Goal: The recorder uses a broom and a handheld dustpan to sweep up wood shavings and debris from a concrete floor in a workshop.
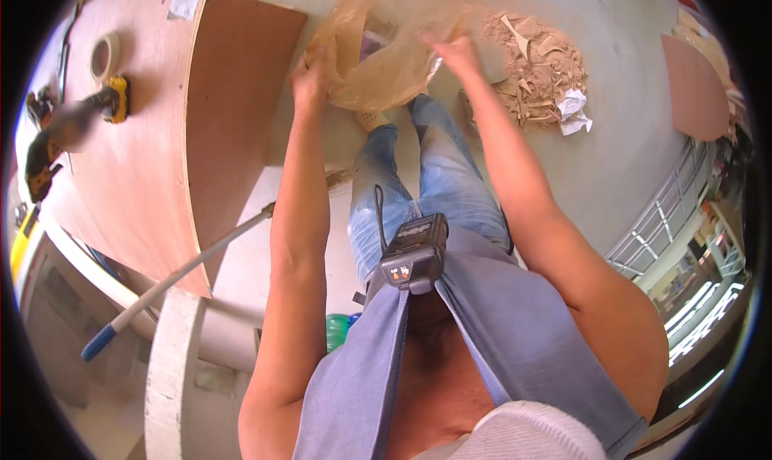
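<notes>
I see both hands stretching out a translucent, yellowish plastic bag [378, 82]: the fingers of the left hand [310, 74] close around its left edge, while those of the right hand [454, 54] pinch its right edge. The bag hangs above the floor [623, 78], just left of a pile of wood shavings and dust [543, 66] with crumpled white paper [573, 110] at its side. Farther left, a tape roll [113, 54] and a black-and-yellow power tool [117, 98] rest on the wooden table [153, 178].
</notes>
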A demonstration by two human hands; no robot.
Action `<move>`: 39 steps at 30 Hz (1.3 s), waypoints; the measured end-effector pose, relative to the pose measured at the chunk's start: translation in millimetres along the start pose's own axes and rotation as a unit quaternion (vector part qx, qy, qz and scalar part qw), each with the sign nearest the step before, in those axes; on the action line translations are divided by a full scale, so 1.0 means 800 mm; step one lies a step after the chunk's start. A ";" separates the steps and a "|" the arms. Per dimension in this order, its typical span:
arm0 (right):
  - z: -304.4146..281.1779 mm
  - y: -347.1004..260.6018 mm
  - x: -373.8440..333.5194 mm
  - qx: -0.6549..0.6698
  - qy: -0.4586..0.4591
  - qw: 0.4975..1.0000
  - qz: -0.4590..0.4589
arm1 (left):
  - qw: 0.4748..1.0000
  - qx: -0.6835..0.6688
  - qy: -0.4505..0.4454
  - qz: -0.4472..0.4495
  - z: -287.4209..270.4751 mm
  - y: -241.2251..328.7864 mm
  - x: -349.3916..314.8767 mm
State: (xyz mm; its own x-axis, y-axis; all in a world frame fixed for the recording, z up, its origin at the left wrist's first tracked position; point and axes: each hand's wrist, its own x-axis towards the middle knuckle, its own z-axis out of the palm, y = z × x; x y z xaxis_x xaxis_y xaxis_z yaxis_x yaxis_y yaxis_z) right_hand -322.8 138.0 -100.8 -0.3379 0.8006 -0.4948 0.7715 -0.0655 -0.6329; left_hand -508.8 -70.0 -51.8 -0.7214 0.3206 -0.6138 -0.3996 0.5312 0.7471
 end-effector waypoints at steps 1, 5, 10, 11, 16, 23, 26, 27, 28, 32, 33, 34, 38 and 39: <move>0.010 -0.009 -0.004 0.029 -0.098 0.994 0.038 | 0.999 0.036 -0.019 0.017 0.000 -0.019 0.010; -0.005 -0.134 -0.066 0.001 -0.062 0.995 -0.074 | 0.983 -0.144 0.077 0.080 -0.066 0.003 -0.016; -0.043 -0.133 -0.082 0.006 -0.056 0.995 -0.080 | 0.987 -0.082 0.117 0.078 -0.092 0.030 -0.034; -0.052 -0.139 -0.094 0.030 -0.041 0.994 -0.092 | 0.986 -0.086 0.101 0.104 -0.093 0.036 -0.048; -0.065 -0.129 -0.115 0.021 -0.009 0.997 -0.079 | 0.993 -0.065 0.087 0.051 -0.112 0.039 -0.107; -0.074 -0.128 -0.104 0.016 -0.040 0.997 -0.063 | 0.992 -0.040 0.108 0.050 -0.097 0.017 -0.119; -0.046 -0.091 -0.075 -0.013 -0.054 0.996 -0.064 | 0.993 0.015 0.115 0.033 -0.078 -0.050 -0.078; -0.046 -0.096 -0.083 0.001 -0.059 0.996 -0.065 | 0.993 0.017 0.113 0.029 -0.081 -0.051 -0.074; -0.047 -0.103 -0.086 0.001 -0.060 0.996 -0.061 | 0.994 0.066 0.082 -0.007 -0.086 -0.052 -0.069; -0.055 -0.102 -0.106 -0.017 -0.051 0.997 -0.059 | 0.946 0.300 0.107 0.059 -0.083 -0.029 -0.083; -0.056 -0.097 -0.107 -0.015 -0.040 0.997 -0.071 | 0.945 0.302 0.104 0.064 -0.076 -0.019 -0.082; -0.057 -0.092 -0.107 -0.011 -0.035 0.997 -0.070 | 0.903 0.367 0.176 0.136 -0.067 -0.010 -0.080; -0.055 -0.088 -0.119 -0.049 -0.021 0.994 -0.090 | 0.870 0.417 0.123 0.231 -0.051 0.004 -0.053; -0.055 -0.088 -0.121 -0.064 0.002 0.993 -0.100 | 0.909 0.372 0.047 0.179 -0.050 0.007 -0.044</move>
State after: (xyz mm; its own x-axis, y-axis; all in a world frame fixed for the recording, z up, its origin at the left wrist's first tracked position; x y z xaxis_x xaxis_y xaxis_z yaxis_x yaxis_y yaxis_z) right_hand -321.2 91.3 17.8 -0.4895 0.7920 -0.3649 0.7519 0.1714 -0.6366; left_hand -508.2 -109.5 -16.4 -0.7887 0.5281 -0.3146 0.3392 0.8007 0.4938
